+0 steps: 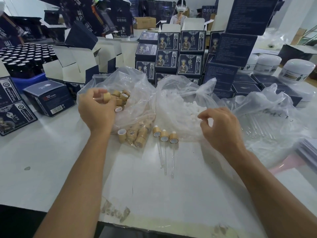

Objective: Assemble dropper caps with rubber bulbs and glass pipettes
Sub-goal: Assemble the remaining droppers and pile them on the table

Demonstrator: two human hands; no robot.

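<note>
My left hand (97, 109) pinches one bamboo cap (106, 97) at the mouth of a clear bag of bamboo caps (137, 107). More caps (132, 135) lie in the bag's near end. My right hand (221, 127) hovers with curled fingers over the bag of white rubber bulbs (185, 103); whether it holds a bulb is hidden. Three assembled droppers (164, 136) lie side by side on the table between my hands, their glass pipettes (165, 160) pointing toward me. A bag of loose glass pipettes (260, 127) lies to the right.
Dark blue product boxes (178, 54) are stacked behind the bags, with more (49, 98) to the left. White jars (296, 69) stand at the right. Dark bottles (25, 57) fill a tray at the far left. A person sits in the background. The white table (171, 194) reaches its front edge.
</note>
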